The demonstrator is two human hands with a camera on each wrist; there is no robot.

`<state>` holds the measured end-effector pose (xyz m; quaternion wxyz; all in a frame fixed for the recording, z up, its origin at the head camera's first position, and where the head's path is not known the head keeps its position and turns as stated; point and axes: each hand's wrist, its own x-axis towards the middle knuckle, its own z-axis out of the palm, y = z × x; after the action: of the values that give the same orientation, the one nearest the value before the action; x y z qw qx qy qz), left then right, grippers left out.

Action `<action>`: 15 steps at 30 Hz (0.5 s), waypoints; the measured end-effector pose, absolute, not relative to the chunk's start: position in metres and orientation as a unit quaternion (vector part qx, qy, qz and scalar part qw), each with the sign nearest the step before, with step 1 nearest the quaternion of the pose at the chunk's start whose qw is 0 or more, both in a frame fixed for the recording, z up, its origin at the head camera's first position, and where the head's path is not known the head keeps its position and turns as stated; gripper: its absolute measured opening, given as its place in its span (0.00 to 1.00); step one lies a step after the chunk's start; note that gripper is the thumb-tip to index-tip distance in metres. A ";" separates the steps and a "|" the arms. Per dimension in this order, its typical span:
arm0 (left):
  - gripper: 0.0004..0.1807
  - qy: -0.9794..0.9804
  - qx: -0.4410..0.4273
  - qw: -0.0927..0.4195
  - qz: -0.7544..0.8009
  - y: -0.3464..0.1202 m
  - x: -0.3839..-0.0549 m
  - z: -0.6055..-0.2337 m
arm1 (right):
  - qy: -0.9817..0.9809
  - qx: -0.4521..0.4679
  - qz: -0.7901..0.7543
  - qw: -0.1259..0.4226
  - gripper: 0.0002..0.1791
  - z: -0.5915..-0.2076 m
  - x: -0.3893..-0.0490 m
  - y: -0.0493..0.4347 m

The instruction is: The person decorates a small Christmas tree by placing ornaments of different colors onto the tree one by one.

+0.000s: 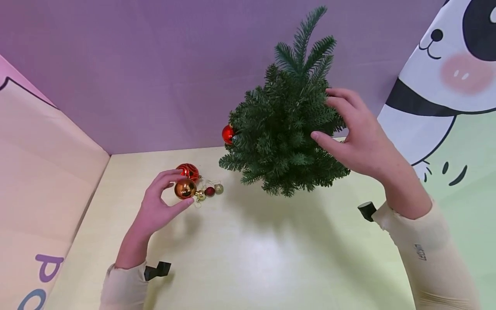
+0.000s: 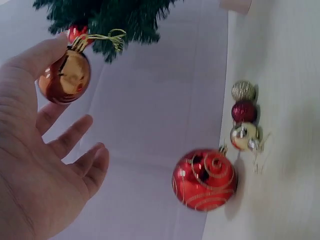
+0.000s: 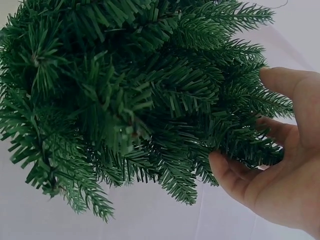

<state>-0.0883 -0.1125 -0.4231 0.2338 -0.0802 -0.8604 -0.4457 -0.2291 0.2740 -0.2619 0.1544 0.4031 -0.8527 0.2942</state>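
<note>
My left hand point(image 1: 155, 211) pinches a shiny copper Christmas ball point(image 1: 184, 188) between thumb and fingers, above the table. In the left wrist view a gold cord loop hangs from the top of the copper ball point(image 2: 67, 77), and the other fingers are spread. At the right side of a small artificial Christmas tree point(image 1: 288, 133), my right hand point(image 1: 362, 140) has its fingers loosely bent among the outer branches. The right wrist view shows these fingertips at the green branches point(image 3: 185, 90), partly covered by needles. A red ball point(image 1: 227, 134) hangs at the tree's left side.
On the pale table point(image 1: 248, 258) behind the left hand lies a big red ball point(image 2: 205, 179) with swirls. Beside it are a shiny gold ball point(image 2: 243, 135), a dark red ball point(image 2: 244, 111) and a glittery gold ball point(image 2: 243, 91). A purple backdrop point(image 1: 155, 77) stands behind.
</note>
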 end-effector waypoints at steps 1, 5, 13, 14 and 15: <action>0.26 -0.858 -0.086 0.236 -0.448 -0.110 -0.088 -0.421 | -0.853 0.404 0.294 0.154 0.30 -0.262 -0.229 0.274; 0.26 -0.852 -0.112 0.236 -0.453 -0.103 -0.089 -0.415 | -0.853 0.406 0.291 0.152 0.30 -0.262 -0.230 0.275; 0.28 -0.854 -0.122 0.227 -0.452 -0.095 -0.091 -0.405 | -0.852 0.408 0.291 0.152 0.30 -0.262 -0.230 0.276; 0.28 -0.855 -0.123 0.224 -0.452 -0.093 -0.091 -0.403 | -0.851 0.409 0.291 0.154 0.30 -0.262 -0.231 0.276; 0.28 -0.855 -0.124 0.220 -0.452 -0.092 -0.091 -0.401 | -0.850 0.410 0.292 0.156 0.30 -0.262 -0.231 0.277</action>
<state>-0.0909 -0.0920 -0.4015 0.2204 -0.1238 -0.8554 -0.4520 -0.2307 0.2769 -0.2623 0.1559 0.4096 -0.8499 0.2924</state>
